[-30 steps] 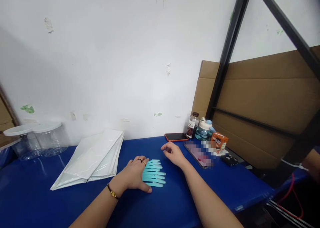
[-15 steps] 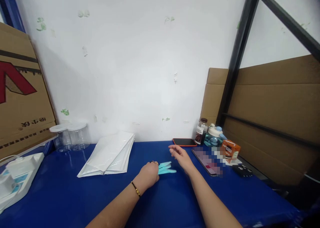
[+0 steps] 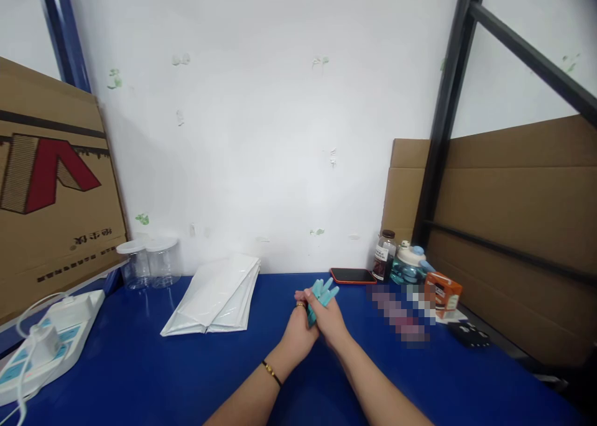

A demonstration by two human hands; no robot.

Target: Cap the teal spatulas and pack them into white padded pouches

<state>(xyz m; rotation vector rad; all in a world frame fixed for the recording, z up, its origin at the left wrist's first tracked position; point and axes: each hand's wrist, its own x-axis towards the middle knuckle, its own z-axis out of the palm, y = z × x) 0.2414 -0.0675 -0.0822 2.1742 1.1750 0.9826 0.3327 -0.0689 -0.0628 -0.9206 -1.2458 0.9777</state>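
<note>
Light teal narrow pieces (image 3: 325,292), long and finger-like and bunched together, stick up between my two hands; their kind is not clear. My left hand (image 3: 300,331), with a ring and a beaded bracelet, is closed around their lower part. From the right, my right hand (image 3: 332,321) presses against my left and wraps its fingers over the same pieces. Both hands meet above the blue tabletop (image 3: 196,376), and most of the fingertips are hidden.
White plastic packets (image 3: 212,295) lie at the left, with lidded clear jars (image 3: 163,267) behind. A power strip (image 3: 69,339) is at far left. To the right are a phone (image 3: 353,276), a dark bottle (image 3: 384,256), a teal jug (image 3: 408,265) and an orange box (image 3: 442,292).
My right hand, open and apart before, has come left and closed on the teal pieces. My left hand has turned them upright. The view has tilted up and shifted left.
</note>
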